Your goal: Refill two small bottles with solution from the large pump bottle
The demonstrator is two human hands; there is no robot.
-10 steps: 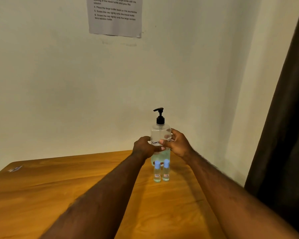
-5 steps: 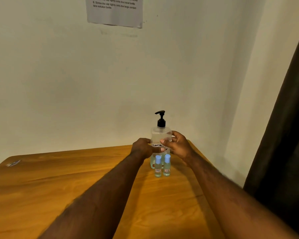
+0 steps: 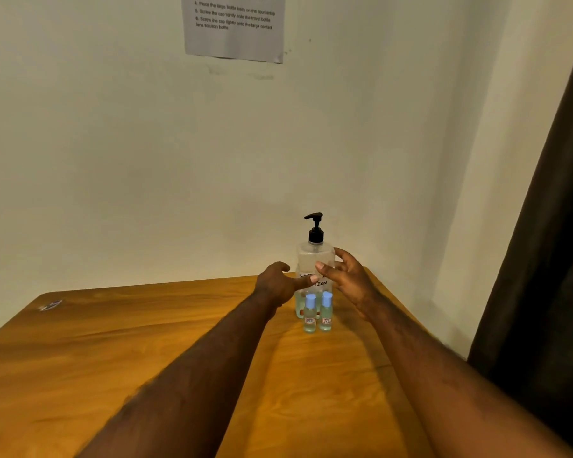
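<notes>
Pump bottle stood shut; small bottles capped; we judged refill unstarted. Left hand, right hand slack, holding nothing.

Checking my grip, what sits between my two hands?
The large pump bottle stands between the left hand and right hand, in the head view.

Glossy grained wooden table, clear plastic pump bottle, matt paper sheet on matt wall.
</notes>
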